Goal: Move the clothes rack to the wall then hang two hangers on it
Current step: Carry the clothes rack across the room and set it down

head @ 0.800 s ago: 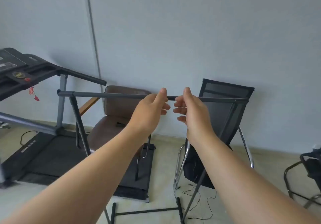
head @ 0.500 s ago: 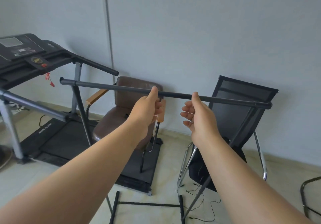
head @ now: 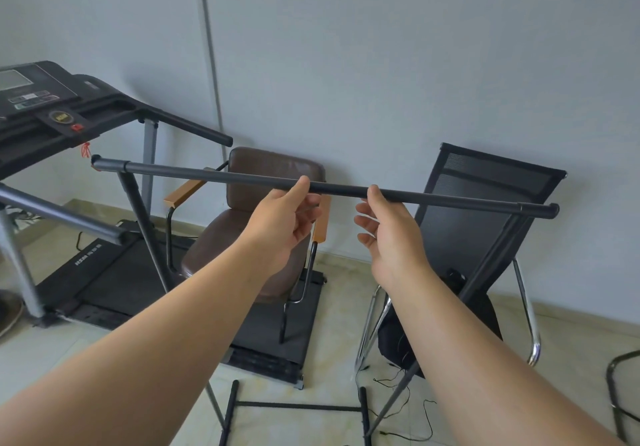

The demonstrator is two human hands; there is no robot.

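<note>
The clothes rack (head: 214, 176) is a dark grey frame that stands on the floor close to the wall, and its top bar runs across the middle of the view. Its feet (head: 298, 406) show at the bottom. My left hand (head: 284, 227) holds the bar loosely near its middle, thumb over it and fingers curled beneath. My right hand (head: 388, 234) is just to the right, fingers spread below the bar and only the thumb tip touching it. No hangers are in view.
Behind the rack stand a brown armchair (head: 277, 175) and a black mesh chair (head: 491, 189), both against the grey wall (head: 381, 65). A treadmill (head: 52, 106) fills the left side. Thin cables (head: 408, 407) lie on the tiled floor. Another chair frame (head: 620, 393) shows at the right edge.
My hands have slid apart along the bar. The right hand's fingers have come off it and spread. The view has shifted, so the bar now slopes down to the right.
</note>
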